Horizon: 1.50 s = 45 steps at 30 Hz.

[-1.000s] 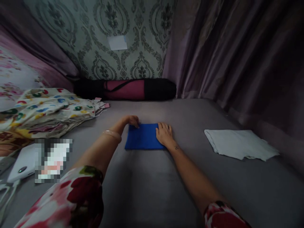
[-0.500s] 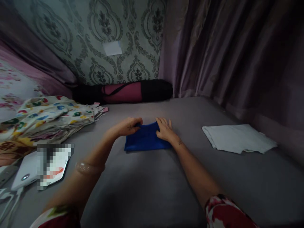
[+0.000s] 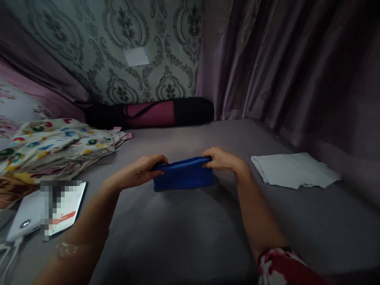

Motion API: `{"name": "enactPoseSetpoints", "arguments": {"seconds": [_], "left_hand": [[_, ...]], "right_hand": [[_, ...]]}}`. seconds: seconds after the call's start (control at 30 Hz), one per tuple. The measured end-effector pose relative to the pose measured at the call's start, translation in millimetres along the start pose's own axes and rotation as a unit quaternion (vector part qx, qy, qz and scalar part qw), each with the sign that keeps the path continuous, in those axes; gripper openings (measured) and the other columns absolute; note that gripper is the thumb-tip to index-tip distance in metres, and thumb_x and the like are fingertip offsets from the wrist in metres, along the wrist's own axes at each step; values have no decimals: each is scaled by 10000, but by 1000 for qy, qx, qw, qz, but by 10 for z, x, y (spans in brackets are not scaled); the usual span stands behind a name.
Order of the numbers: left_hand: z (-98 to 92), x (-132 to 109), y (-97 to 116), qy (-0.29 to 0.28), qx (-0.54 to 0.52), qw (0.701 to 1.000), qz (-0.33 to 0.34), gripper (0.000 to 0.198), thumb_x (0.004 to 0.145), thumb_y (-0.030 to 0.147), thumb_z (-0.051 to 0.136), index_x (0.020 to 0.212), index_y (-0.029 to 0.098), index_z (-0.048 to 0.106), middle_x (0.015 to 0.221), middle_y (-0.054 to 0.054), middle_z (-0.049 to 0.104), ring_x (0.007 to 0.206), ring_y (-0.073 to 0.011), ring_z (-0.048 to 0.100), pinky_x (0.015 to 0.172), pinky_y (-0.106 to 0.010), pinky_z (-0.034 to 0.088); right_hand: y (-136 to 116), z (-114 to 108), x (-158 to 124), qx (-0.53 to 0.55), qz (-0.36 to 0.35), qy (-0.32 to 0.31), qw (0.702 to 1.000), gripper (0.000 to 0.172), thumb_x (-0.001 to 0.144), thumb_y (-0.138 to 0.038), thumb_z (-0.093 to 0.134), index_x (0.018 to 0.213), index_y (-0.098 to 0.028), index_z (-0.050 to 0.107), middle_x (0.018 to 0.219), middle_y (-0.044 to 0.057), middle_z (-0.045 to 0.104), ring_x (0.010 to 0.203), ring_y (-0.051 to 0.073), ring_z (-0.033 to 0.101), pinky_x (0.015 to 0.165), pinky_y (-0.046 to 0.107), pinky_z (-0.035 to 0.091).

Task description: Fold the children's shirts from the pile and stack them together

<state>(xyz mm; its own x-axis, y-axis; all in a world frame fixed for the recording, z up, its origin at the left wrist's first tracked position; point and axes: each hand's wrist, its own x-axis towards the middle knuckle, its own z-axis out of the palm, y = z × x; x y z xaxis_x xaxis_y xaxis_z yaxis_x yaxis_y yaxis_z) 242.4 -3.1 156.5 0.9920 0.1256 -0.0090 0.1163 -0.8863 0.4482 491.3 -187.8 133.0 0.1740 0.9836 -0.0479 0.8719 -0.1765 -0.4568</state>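
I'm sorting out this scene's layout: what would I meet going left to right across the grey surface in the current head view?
White corded device, phone, left hand, folded blue cloth, right hand, folded pale cloth.

Curtains (image 3: pixel 282 71) and patterned wallpaper (image 3: pixel 113 33) show a home.

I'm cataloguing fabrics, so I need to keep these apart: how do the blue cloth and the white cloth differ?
The blue cloth is deep blue; the white cloth is pale.
The left hand and right hand grip the blue cloth; neither touches the white cloth.
The blue cloth's gripped edge is raised; the white cloth lies flat.
Both look folded.
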Motion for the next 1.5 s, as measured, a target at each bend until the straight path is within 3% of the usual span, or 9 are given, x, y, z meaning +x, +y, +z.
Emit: {"name": "enactPoseSetpoints", "arguments": {"seconds": [0.17,0.27,0.53,0.6,0.77,0.83,1.1,1.27,1.5], "left_hand": [[-157,-118,-57,-40,-35,999,-3,250,864,414,518,911,232,682,917,-58,656,771,-154,617,679,-246,477],[-324,-200,8,-30,-97,995,-18,275,832,432,558,987,250,695,976,-75,678,815,-175,641,675,-258,498],[-351,-64,-120,-51,-204,977,-33,234,833,407,600,913,194,654,725,-3,636,631,-117,573,572,-207,452],[-282,35,-200,1,-183,983,-33,243,841,413,591,912,185,641,742,-3,635,649,-117,575,584,-209,459],[-109,168,-323,276,-33,960,-27,261,876,352,530,1072,215,633,952,-38,693,865,-169,631,779,-280,508],[16,173,-400,303,14,953,-23,303,895,281,468,1150,225,623,1088,-49,696,1007,-190,635,910,-321,489],[770,56,-858,89,54,994,-10,397,813,106,393,1082,224,661,1094,-68,707,1055,-197,649,972,-338,481],[859,-75,-965,71,65,995,33,397,693,29,417,960,205,652,1165,-83,684,1100,-212,623,990,-371,461],[781,-73,-898,50,87,995,8,245,679,37,425,726,191,610,1056,-72,702,982,-199,650,888,-323,490]], "right_hand": [[-227,-253,-258,88,-76,-5,993,117,802,-275,655,849,-210,740,875,7,693,824,151,623,732,238,432],[-312,-365,-412,170,-74,-23,982,179,823,-333,647,923,-217,741,906,11,706,848,160,640,751,250,460],[-112,-345,-348,266,-38,-39,962,301,830,-403,641,1030,-192,719,925,27,721,840,163,659,741,267,498],[-60,-295,-263,240,-31,8,970,270,840,-372,628,1010,-185,722,907,27,719,824,165,655,743,273,497],[8,-181,-72,170,-34,237,956,255,886,-254,548,1078,-221,713,1051,28,713,1001,196,639,911,322,470],[59,-109,2,127,-22,263,956,316,871,-160,510,1102,-238,711,1120,20,701,1080,201,616,973,338,444],[262,398,235,26,67,-83,994,543,661,59,473,987,-254,775,1017,12,747,880,164,686,770,230,503],[242,403,221,13,65,-149,987,585,634,82,464,953,-288,787,1062,-10,741,924,156,682,762,199,494],[241,305,197,56,50,-211,975,346,702,-71,560,913,-224,788,933,2,754,840,146,673,728,184,492]]}}
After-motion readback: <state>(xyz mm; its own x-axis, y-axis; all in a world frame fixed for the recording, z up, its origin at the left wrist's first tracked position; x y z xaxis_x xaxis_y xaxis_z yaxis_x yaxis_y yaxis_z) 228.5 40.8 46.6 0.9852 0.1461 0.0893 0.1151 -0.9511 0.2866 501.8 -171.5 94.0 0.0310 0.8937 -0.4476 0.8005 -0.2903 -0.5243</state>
